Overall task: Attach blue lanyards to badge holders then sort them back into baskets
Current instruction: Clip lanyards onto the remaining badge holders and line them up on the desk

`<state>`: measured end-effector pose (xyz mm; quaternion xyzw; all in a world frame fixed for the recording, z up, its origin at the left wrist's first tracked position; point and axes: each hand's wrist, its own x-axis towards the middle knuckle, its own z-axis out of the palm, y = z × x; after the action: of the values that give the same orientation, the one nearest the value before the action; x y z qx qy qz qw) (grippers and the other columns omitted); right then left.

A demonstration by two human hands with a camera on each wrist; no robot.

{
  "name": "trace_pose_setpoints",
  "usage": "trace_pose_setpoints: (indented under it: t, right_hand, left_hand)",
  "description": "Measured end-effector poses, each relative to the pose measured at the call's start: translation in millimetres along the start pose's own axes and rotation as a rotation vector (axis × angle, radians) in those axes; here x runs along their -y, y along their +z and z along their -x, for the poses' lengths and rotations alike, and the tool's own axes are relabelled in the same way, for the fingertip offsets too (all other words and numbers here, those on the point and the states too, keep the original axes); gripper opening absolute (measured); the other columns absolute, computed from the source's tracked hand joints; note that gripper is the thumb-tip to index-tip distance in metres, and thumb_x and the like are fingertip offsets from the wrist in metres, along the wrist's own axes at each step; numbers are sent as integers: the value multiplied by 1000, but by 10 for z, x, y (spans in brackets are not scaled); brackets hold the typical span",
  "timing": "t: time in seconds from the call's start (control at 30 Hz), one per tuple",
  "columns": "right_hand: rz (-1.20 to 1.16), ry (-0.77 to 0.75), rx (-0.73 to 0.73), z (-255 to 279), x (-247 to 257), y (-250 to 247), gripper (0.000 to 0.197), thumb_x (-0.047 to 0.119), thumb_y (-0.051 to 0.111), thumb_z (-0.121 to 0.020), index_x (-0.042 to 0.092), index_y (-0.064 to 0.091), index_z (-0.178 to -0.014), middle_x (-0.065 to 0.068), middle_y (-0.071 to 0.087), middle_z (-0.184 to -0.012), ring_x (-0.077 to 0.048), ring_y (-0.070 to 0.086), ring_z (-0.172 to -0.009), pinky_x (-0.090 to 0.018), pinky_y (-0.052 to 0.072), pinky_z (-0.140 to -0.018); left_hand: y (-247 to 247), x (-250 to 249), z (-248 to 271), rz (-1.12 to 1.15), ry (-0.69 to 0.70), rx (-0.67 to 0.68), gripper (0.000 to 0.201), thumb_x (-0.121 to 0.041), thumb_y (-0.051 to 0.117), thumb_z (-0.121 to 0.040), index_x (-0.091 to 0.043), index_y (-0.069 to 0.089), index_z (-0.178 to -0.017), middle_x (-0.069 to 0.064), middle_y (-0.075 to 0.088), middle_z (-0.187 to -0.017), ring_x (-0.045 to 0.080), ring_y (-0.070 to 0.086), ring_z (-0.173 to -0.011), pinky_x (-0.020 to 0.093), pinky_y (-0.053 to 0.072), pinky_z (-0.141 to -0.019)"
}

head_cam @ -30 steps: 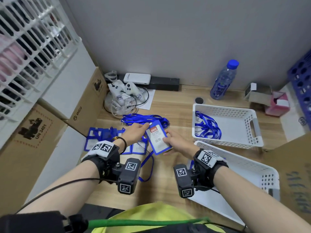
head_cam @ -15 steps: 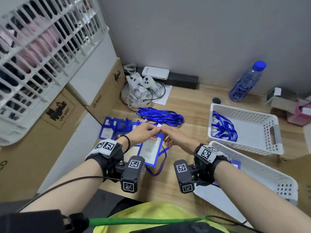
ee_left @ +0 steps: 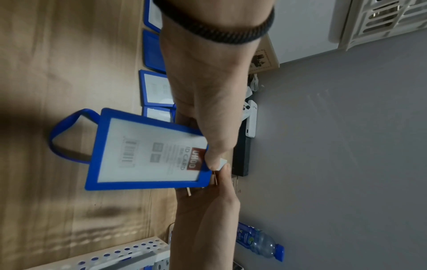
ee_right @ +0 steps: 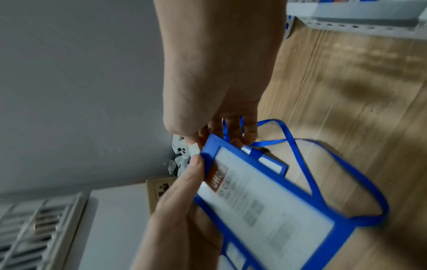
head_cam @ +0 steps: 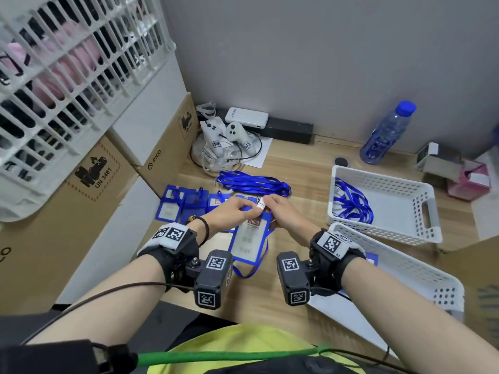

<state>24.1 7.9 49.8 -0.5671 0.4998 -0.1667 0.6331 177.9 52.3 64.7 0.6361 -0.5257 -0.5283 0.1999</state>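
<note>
A blue badge holder (head_cam: 249, 238) with a white ID card hangs between my hands over the wooden table. My left hand (head_cam: 243, 209) pinches the holder's top edge, thumb on the front (ee_left: 148, 151). My right hand (head_cam: 272, 206) pinches the white lanyard clip (head_cam: 261, 203) right at that top edge. The blue lanyard (ee_right: 323, 164) runs between its fingers. The strap loops under the holder (head_cam: 247, 273) onto the table. Whether the clip is hooked through the holder's slot is hidden by my fingers.
A pile of blue lanyards (head_cam: 253, 183) lies just beyond my hands, with a row of badge holders (head_cam: 183, 206) to the left. A white basket (head_cam: 432, 211) at right holds lanyards (head_cam: 351, 203). A second white basket (head_cam: 421, 268) sits nearer. Boxes and a water bottle (head_cam: 386, 133) border the table.
My hands have come together at the holder's top edge. The holder swung from lying tilted in my right hand to hanging downward, and the white clip now shows between my fingertips.
</note>
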Motion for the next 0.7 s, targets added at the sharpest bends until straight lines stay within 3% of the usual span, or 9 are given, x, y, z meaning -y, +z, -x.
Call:
trace_pose_setpoints:
  t: [0.1,0.2,0.3,0.37,0.47,0.57,0.7]
  right_hand:
    - [58,-2,53,86,10,-19,35,37,35,-102,9,54,-92,-9,55,-77,-23,55,-67,-25,43,-52]
    - [62,-1,39,129,17,-41,40,38,35,-102,13,52,-76,-6,51,-63,-15,46,-49,-20,37,-45]
    - [-102,27,-10,166,46,-81,41,35,40,-101,17,43,-64,-2,43,-58,-14,42,-48,-22,32,-46]
    - [-212,50,-14,208,69,-119,43,33,39,-101,17,41,-61,2,44,-52,-11,43,-43,-19,33,-43]
    - [-294,75,-2,261,68,-168,46,33,39,-101,17,36,-57,6,42,-43,-7,37,-34,-20,31,-43]
    - [-360,105,-25,286,-14,-232,47,34,38,-101,18,33,-56,8,38,-38,-6,29,-32,-18,26,-40]
    - [-420,158,-75,358,-126,-315,48,34,38,-100,17,29,-57,9,34,-34,-6,25,-32,-23,19,-46]
  left_hand:
    - [33,-5,10,22,21,23,25,-28,55,-97,-8,69,-94,-7,68,-81,-1,62,-69,9,46,-63]
    - [68,-41,42,47,25,46,25,-28,55,-97,-7,68,-96,-5,67,-82,-1,62,-68,7,45,-60]
    - [98,-130,90,101,37,76,18,-26,54,-98,-16,68,-90,-7,69,-84,1,64,-74,9,45,-62]
    - [107,-181,92,133,52,98,17,-25,54,-98,-18,69,-95,-3,72,-91,4,66,-82,13,46,-68]
    - [108,-259,78,104,59,120,27,-29,56,-96,-10,67,-111,8,71,-108,15,67,-96,22,50,-79]
    - [162,-299,13,60,64,145,30,-30,57,-96,-6,66,-112,11,69,-112,20,67,-99,26,49,-81]
    - [303,-342,-51,59,88,168,36,-34,63,-90,-2,67,-108,16,69,-111,27,67,-100,36,52,-85]
